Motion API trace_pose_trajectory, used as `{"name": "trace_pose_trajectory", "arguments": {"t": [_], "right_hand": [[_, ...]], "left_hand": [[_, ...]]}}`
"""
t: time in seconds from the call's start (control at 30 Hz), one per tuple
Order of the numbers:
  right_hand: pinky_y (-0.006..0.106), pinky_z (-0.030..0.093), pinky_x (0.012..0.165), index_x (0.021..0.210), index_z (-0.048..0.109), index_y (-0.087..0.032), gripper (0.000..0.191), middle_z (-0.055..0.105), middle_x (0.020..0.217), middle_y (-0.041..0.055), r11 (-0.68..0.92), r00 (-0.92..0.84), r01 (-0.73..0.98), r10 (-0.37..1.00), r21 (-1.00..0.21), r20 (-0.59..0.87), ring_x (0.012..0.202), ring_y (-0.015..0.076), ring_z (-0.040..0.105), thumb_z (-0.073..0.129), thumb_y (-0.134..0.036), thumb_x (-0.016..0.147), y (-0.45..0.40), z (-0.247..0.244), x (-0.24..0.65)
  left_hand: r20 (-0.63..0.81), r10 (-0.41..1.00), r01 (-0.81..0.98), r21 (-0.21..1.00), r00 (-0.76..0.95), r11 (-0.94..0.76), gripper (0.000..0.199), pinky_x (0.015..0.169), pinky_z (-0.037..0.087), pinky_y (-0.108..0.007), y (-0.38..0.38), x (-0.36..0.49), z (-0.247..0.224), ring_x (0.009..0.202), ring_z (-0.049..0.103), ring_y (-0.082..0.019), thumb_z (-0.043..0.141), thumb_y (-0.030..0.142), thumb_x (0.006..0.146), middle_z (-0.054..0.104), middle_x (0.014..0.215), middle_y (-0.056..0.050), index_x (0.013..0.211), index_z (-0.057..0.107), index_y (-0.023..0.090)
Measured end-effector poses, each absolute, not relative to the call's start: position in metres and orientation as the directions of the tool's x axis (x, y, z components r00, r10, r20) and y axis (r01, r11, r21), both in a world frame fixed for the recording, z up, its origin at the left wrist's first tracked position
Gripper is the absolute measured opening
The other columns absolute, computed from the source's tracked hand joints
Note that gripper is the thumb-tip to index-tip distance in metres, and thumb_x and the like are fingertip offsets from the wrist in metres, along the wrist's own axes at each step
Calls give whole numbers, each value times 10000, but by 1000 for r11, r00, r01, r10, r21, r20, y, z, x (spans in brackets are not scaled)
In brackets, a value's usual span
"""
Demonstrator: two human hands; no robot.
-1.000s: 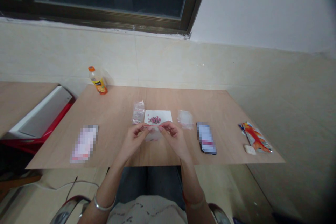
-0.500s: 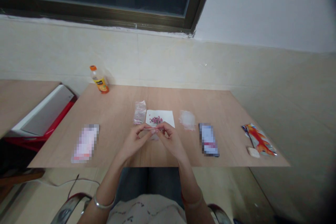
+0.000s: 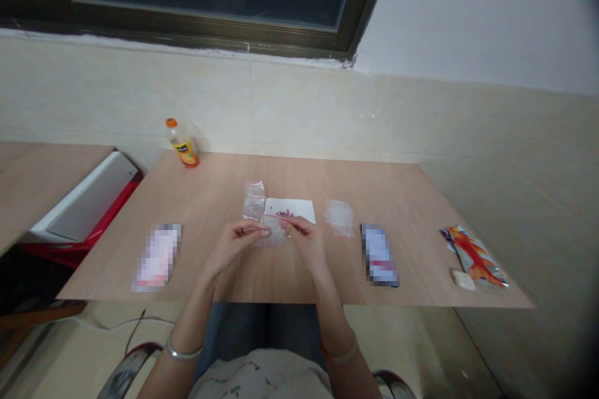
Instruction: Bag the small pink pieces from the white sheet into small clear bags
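Observation:
A small clear plastic bag (image 3: 272, 237) with a reddish top edge is stretched between my two hands. My left hand (image 3: 238, 242) pinches its left side, and my right hand (image 3: 304, 238) pinches its right side near the top edge. Just behind the bag lies a white sheet (image 3: 304, 208) bearing small pink-purple pieces (image 3: 283, 213), partly hidden by the bag and fingers. A stack of clear bags (image 3: 254, 199) is left of the sheet. More flat clear bags (image 3: 340, 218) lie to its right.
Phones lie at left (image 3: 158, 257) and right (image 3: 379, 255). An orange-capped bottle (image 3: 185, 148) stands at the back left. A colourful packet (image 3: 476, 255) and a small white case (image 3: 463, 279) are at far right. The wall (image 3: 299, 112) rises behind the table.
My hands have moved slightly apart, and the bag between them now shows more fully, covering part of the pink-purple pieces. The whole view has shifted slightly.

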State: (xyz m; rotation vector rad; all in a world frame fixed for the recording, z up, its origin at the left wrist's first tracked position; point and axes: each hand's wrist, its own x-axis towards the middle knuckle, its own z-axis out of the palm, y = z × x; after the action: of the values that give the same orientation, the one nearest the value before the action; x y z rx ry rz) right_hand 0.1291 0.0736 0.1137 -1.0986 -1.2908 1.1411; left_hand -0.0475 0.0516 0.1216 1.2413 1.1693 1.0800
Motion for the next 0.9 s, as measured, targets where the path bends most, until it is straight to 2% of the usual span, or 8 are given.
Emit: {"name": "trace_pose_trajectory", "arguments": {"t": [0.17, 0.33, 0.43, 0.5, 0.6, 0.67, 0.77, 0.9], "right_hand": [[290, 488, 613, 786, 754, -220, 258, 730, 764, 32, 10, -8, -72, 1000, -997, 11, 630, 159, 610, 716, -435, 649, 86, 102, 130], [280, 480, 606, 750, 754, -212, 218, 721, 681, 22, 21, -109, -45, 994, -999, 25, 615, 162, 612, 703, -412, 680, 95, 97, 113], [313, 495, 706, 830, 751, -215, 234, 739, 793, 37, 72, -152, 10, 986, -997, 70, 733, 189, 644, 664, -408, 730, 101, 90, 100], [344, 492, 781, 1016, 709, -219, 327, 734, 893, 48, 100, -158, 78, 984, -992, 87, 800, 196, 648, 643, -408, 757, 105, 80, 92], [399, 458, 896, 1319, 494, -224, 587, 634, 1190, 101, 201, -112, 232, 977, -952, 179, 1031, 234, 597, 639, -384, 773, 107, 60, 80], [433, 392, 997, 1406, 364, -216, 662, 479, 1376, 126, 293, -137, 356, 956, -887, 261, 1234, 260, 465, 605, -360, 806, 103, 47, 73], [462, 311, 1075, 1416, 343, -202, 560, 380, 1451, 121, 357, -285, 513, 929, -781, 237, 1346, 261, 330, 481, -315, 885, 91, 34, 62], [465, 306, 1087, 1379, 411, -160, 469, 384, 1447, 131, 337, -356, 622, 926, -706, 128, 1346, 267, 339, 385, -265, 922, 80, 26, 52]], "left_hand": [[-96, 995, 19, 995, 35, 96, 172, 701, 499, -265, 54, -59, 117, 695, 641, -163, 723, 329, 685, 725, 732, -38, 751, 735, 171], [-131, 991, 14, 991, 39, 131, 238, 666, 487, -240, 55, -56, 107, 721, 640, -151, 709, 350, 703, 726, 816, -47, 848, 725, 161], [-173, 984, -16, 985, -32, 172, 250, 569, 474, -227, 60, -60, 96, 636, 623, -144, 748, 348, 642, 711, 732, -38, 777, 711, 141], [-177, 978, -40, 984, -108, 174, 273, 518, 459, -220, 67, -67, 86, 589, 608, -139, 761, 352, 607, 698, 693, -29, 757, 700, 133], [-153, 967, -53, 988, -203, 145, 342, 529, 474, -232, 83, -83, 64, 591, 612, -144, 777, 356, 562, 697, 692, -27, 794, 692, 120], [-175, 943, -55, 985, -282, 166, 422, 523, 477, -241, 96, -93, 47, 581, 616, -153, 783, 388, 538, 692, 666, -24, 844, 681, 115], [-179, 927, -49, 984, -330, 173, 519, 523, 483, -253, 112, -103, 24, 559, 619, -160, 793, 424, 505, 683, 628, -27, 889, 659, 101], [-148, 940, -15, 988, -308, 151, 513, 566, 510, -283, 126, -99, 6, 591, 634, -176, 788, 448, 515, 695, 663, -48, 868, 646, 104]]}}
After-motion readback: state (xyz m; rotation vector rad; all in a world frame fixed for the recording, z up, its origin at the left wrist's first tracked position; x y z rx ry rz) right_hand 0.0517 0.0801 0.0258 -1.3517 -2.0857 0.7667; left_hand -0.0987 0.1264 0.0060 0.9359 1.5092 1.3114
